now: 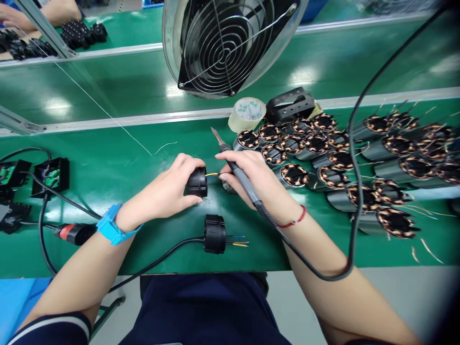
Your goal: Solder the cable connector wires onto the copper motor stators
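Observation:
My left hand point(168, 189) is closed around a round black plastic cap point(199, 183), fingers over the top and thumb below. Thin wires point(212, 175), one of them yellow, stick out of the cap towards my right hand point(253, 179). That hand grips a soldering iron point(247, 188) like a pen, its tip pointing up and away from the cap. The right fingertips meet the wire ends; whether they pinch them I cannot tell. A metal part below those fingers is mostly hidden. Nearer me lies a second black cap point(214, 234) with a cable and bare-ended coloured wires.
Copper-wound stators point(293, 176) fill the right side of the green bench. Behind them are a tape roll point(247, 114) and a black bracket point(290, 106). A fan point(224, 55) hangs overhead; solder wire point(108, 115) droops left. The iron's cord point(354, 143) loops at right. Another person's hand point(14, 19) shows top left.

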The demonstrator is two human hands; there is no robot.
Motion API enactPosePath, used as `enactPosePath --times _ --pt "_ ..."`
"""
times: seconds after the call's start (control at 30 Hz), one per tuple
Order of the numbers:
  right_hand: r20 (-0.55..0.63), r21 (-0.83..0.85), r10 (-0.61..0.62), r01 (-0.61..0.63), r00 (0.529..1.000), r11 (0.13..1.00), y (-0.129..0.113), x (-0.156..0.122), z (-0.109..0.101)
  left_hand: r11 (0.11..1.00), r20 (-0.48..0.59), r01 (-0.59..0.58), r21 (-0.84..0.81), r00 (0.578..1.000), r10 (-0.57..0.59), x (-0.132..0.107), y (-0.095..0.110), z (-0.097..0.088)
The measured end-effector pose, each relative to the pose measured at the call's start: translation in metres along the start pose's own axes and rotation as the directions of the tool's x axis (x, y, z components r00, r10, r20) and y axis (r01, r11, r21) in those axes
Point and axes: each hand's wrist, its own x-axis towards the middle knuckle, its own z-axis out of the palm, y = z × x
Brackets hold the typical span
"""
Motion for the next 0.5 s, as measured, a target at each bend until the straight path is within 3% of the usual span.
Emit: enactPosePath --times 0.1,0.2,0.37,0.5 --pt "0.049 0.032 0.060 -0.061 0.997 0.998 0.002 -0.008 -0.008 0.999 0.116 0.048 0.013 0.992 -0.049 -0.002 -0.005 -0.002" --pt "0.124 0.185 0.137 -0.158 0.983 0.970 0.005 -0.016 -0.017 0.999 0.202 0.040 0.027 0.978 -0.045 -0.001 -0.010 -0.005" --pt "0.133 0.412 0.219 -0.255 0.967 0.875 0.015 -0.018 -0.011 0.994 -0.011 0.045 -0.099 0.999 -0.046 0.013 -0.005 -0.004" --pt "0.038 0.503 0.293 -0.272 0.955 0.820 0.014 -0.012 0.008 0.973 0.014 0.105 -0.205 0.994 -0.105 0.030 0.001 0.011"
